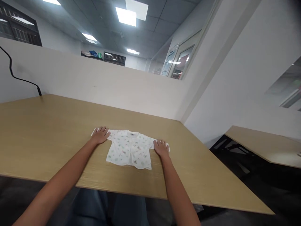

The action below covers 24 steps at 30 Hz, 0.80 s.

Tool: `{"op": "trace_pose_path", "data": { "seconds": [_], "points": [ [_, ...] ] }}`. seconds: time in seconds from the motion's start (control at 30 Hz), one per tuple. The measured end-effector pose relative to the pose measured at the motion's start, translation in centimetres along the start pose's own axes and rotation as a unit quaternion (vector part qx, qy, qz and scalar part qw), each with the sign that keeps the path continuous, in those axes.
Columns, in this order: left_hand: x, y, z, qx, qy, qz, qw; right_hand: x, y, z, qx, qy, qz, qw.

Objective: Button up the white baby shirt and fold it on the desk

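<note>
A small white baby shirt (122, 150) with a scattered print lies spread on the table, its neckline away from me and its hem towards me. Both sleeves stretch out to the sides. On the left sleeve rests my left hand (100, 135), flat with fingers extended. My right hand (161, 148) lies in the same way on the right sleeve, near the cuff. The hands cover parts of the sleeves. A dark label shows inside the collar, and a front opening runs down the middle.
The light wooden table (58, 125) ends at a white partition (113, 88) behind and a white wall (235, 78) at right. A black cable (23, 80) hangs at the far left. Another table (265, 141) stands to the right.
</note>
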State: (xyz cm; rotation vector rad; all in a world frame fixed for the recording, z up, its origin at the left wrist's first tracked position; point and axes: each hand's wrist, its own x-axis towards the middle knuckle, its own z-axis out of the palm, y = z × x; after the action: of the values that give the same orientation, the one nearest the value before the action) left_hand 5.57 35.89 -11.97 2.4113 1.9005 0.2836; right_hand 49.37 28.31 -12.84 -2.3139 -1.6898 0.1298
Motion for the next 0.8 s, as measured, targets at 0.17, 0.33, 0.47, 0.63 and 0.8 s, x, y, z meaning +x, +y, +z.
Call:
{"op": "trace_pose_path", "data": {
  "seconds": [0.17, 0.33, 0.47, 0.63, 0.8],
  "points": [
    [0.2, 0.9, -0.6, -0.016, 0.061, 0.01, 0.998, -0.4, -2.1, -0.1, 0.076, 0.078, -0.031, 0.994],
    [-1.2, 5.5, -0.2, -0.067, 0.104, 0.116, 0.986, -2.4, -6.6, 0.7, 0.138, 0.042, -0.229, 0.963],
    [-2.2, 9.8, -0.1, -0.1, 0.075, 0.213, 0.969, -3.3, -9.4, 1.3, 0.113, 0.006, -0.295, 0.949],
    [-0.5, 13.7, -0.3, -0.132, 0.078, 0.129, 0.98, -1.3, -11.3, 0.9, 0.107, 0.015, -0.292, 0.95],
    [1.3, 14.6, 1.6, -0.219, 0.101, 0.07, 0.968, 0.4, -11.9, 2.2, 0.132, 0.003, -0.297, 0.946]
  ]
}}
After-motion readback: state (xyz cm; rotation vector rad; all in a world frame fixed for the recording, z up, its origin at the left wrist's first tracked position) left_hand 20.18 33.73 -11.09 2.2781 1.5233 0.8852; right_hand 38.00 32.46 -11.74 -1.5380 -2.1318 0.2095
